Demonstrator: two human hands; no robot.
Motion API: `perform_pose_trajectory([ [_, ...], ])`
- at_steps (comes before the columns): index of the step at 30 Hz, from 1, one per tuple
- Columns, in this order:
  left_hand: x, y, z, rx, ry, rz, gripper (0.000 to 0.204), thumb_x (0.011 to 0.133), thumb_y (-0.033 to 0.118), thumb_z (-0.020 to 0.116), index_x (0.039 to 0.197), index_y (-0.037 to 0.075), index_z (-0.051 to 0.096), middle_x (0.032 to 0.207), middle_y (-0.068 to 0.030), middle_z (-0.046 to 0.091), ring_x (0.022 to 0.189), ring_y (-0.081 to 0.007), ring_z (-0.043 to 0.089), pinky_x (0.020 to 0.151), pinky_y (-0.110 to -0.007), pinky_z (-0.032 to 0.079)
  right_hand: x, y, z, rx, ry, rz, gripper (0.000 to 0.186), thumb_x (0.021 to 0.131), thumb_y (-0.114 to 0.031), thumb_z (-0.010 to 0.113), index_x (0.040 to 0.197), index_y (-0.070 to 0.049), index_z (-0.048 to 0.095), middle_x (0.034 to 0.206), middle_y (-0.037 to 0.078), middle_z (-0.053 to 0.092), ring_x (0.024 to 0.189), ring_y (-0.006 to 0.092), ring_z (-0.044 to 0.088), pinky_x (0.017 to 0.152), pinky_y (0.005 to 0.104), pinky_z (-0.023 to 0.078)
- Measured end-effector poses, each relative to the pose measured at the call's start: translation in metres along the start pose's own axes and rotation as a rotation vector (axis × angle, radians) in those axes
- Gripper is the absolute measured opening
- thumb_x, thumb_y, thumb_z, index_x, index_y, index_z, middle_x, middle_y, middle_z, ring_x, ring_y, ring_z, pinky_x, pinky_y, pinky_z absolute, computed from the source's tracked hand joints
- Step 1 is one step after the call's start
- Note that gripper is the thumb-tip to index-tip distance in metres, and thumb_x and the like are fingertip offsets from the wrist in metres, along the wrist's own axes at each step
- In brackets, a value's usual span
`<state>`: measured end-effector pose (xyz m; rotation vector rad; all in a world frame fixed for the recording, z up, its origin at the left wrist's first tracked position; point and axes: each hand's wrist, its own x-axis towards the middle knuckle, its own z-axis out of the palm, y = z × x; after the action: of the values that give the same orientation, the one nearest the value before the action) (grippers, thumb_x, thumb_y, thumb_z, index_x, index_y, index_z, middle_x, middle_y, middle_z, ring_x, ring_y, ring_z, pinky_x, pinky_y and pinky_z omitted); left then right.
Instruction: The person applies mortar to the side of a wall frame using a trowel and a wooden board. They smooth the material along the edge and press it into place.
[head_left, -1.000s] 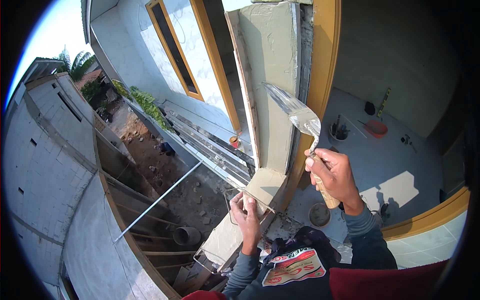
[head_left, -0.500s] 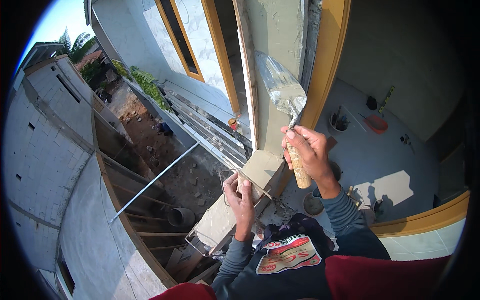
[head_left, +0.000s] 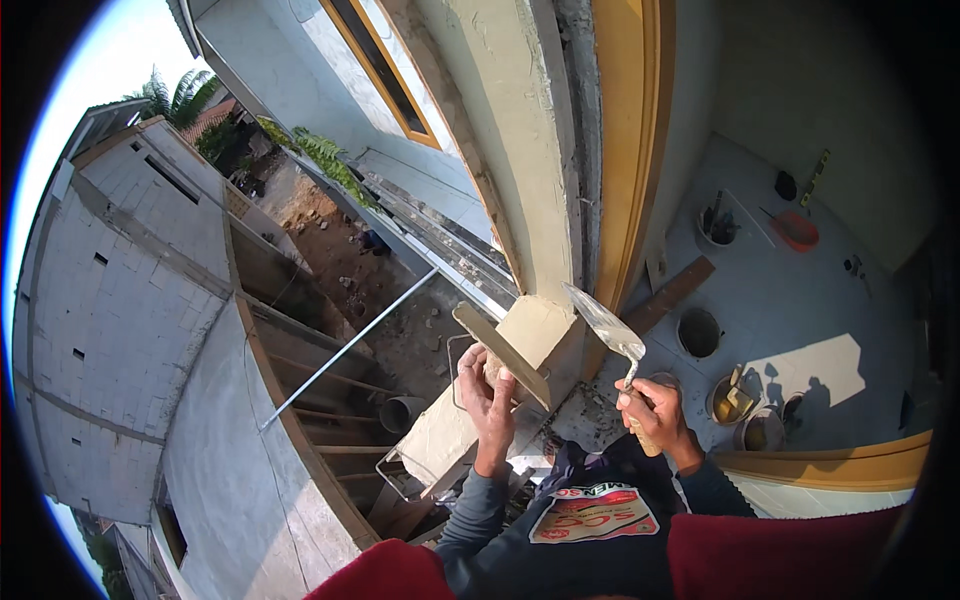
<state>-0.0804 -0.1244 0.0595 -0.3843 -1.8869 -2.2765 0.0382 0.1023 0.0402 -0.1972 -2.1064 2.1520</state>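
Note:
My left hand (head_left: pixel 488 405) is closed round the grip of a plastering float (head_left: pixel 520 368), whose flat board is tilted on edge above a mortar-covered ledge (head_left: pixel 535 325). My right hand (head_left: pixel 658 418) grips the wooden handle of a pointed trowel (head_left: pixel 610 330). Its grey, smeared blade points up and left, near the corner where the ledge meets a plastered upright strip of wall (head_left: pixel 495 130). Whether the blade touches anything is hard to tell. Bent wire frames (head_left: pixel 395 480) stand out beside the lower part of the ledge.
A yellow-brown door frame (head_left: pixel 635 130) rises right of the plastered strip. On the tiled floor stand several buckets (head_left: pixel 698 332), a red scoop (head_left: pixel 797 230) and a brown plank (head_left: pixel 675 297). Left, a pale pole (head_left: pixel 350 345) spans a drop beside a grey wall (head_left: pixel 225 420).
The trowel has come down from the upright strip, its blade now turned more edge-on. The float has been raised and turned so its board shows. The view has shifted.

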Motion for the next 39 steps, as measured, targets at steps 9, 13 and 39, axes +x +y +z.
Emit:
perform_pose_trajectory([
  [9, 0.144, 0.120, 0.050, 0.268, -0.073, 0.625, 0.060, 0.096, 0.017, 0.060, 0.146, -0.003, 0.032, 0.139, -0.0136, 0.047, 0.125, -0.0221, 0.049, 0.102, -0.034, 0.044, -0.019, 0.018, -0.078, -0.015, 0.012, -0.055, 0.025, 0.088, -0.015, 0.063, 0.099, 0.008, 0.064, 0.061, 0.005, 0.059, 0.053, 0.0091, 0.057, 0.051, 0.0249, 0.044],
  [13, 0.196, 0.183, 0.075, 0.718, 0.091, 0.879, 0.051, 0.099, 0.018, 0.053, 0.146, 0.005, 0.038, 0.131, -0.0158, 0.055, 0.114, -0.0221, 0.059, 0.095, -0.035, 0.050, -0.029, 0.022, -0.113, 0.043, -0.028, -0.035, 0.022, 0.089, -0.013, 0.063, 0.097, 0.007, 0.063, 0.066, 0.004, 0.059, 0.053, 0.0092, 0.056, 0.050, 0.0239, 0.044],
  [39, 0.174, 0.199, 0.112, 0.948, 0.182, 0.900, 0.063, 0.088, -0.009, 0.043, 0.148, 0.010, 0.039, 0.104, -0.0105, 0.057, 0.095, -0.0197, 0.057, 0.090, -0.031, 0.046, 0.012, 0.028, -0.151, 0.132, -0.172, -0.038, 0.027, 0.089, -0.014, 0.063, 0.103, 0.009, 0.060, 0.072, 0.007, 0.060, 0.053, 0.0106, 0.055, 0.048, 0.0247, 0.047],
])
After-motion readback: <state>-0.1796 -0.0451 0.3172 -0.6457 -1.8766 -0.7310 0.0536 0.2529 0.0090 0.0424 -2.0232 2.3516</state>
